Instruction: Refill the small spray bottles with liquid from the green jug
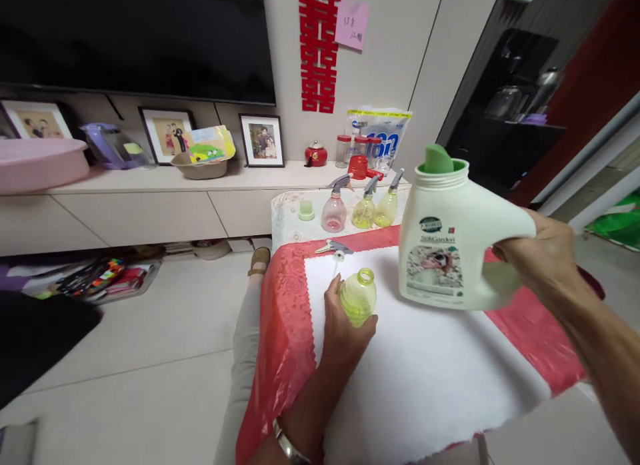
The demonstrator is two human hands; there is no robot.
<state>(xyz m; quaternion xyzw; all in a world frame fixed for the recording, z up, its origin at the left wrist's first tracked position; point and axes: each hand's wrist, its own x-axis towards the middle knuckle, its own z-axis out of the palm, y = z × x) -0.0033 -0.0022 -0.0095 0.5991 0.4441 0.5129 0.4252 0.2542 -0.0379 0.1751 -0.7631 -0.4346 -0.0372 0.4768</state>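
Observation:
My left hand [345,328] is wrapped round a yellow-green spray bottle [361,295] with no sprayer on its neck, held over the white cloth [425,372]. By its handle, my right hand [545,248] grips a large pale green detergent jug [437,235]. The jug is upright and uncapped, with a green spout [438,159] showing in its mouth. It stays apart from the bottle. A loose grey-and-white spray head [336,248] lies on the cloth's far edge. Behind it stand a pink spray bottle [334,210], a yellow-green one [364,210] and another [388,206], all with sprayers.
Under the cloth spreads a red table cover [286,298]. A pale green cap [306,210] stands at the table's far side. On the cabinet behind are a red pot [316,155], a red cup [358,166], glass jars and a plastic bag [383,128]. A leg is visible left of the table.

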